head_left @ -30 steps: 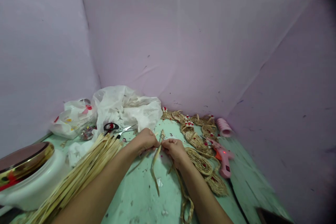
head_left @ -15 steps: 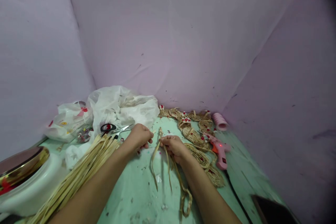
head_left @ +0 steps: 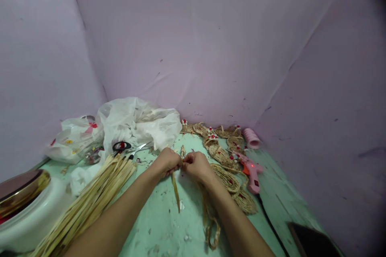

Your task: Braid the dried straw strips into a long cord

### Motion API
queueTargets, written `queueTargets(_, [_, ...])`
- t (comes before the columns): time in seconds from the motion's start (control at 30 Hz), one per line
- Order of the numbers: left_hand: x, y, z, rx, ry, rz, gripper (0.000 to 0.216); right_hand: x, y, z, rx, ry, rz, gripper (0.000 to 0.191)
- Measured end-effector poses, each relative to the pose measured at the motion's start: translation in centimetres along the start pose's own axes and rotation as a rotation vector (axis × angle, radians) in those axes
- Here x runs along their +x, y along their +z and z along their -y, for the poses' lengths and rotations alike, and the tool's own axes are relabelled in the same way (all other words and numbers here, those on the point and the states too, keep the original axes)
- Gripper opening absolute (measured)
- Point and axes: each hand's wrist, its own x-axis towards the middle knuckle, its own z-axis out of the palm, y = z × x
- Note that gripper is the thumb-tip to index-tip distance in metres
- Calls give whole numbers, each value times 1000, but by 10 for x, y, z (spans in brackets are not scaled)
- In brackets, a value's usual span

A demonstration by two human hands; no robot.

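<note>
My left hand (head_left: 167, 162) and my right hand (head_left: 195, 165) meet over the green table (head_left: 157, 225), both pinched on a thin braid of dried straw strips (head_left: 182, 153). One loose strip (head_left: 175, 192) hangs down from my left fingers. The plaited tail (head_left: 211, 225) runs back under my right forearm and curls into a loop near the front edge. A bundle of long straw strips (head_left: 90, 200) lies just left of my left forearm.
Scissors (head_left: 126, 147) lie by crumpled white plastic bags (head_left: 135, 122) at the back left. Several woven straw pieces with red beads (head_left: 224, 160) and a pink glue gun (head_left: 251, 174) lie to the right. A pink spool (head_left: 251, 138) stands near the wall. A white, gold-rimmed container (head_left: 24, 204) sits at far left.
My left hand had drawn away from the braid, then came back to meet my right hand. The loose strips, spread apart half a second ago, are gathered together again.
</note>
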Motion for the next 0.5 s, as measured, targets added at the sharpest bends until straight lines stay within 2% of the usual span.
queueTargets(0.1, [-3, 2, -1, -22, 9, -36, 19, -8, -5, 13, -222, -6, -99, 12])
queueTargets(0.2, [-2, 3, 0, -79, -29, -9, 18, -18, -8, 28, -295, 24, -78, 10])
queueTargets(0.33, [0, -1, 4, -163, -17, 62, 13, -28, -5, 39, -280, -18, -5, 14])
queueTargets(0.5, [1, -8, 9, -215, 69, 102, 10, -20, -8, 27, -112, 1, 143, 12])
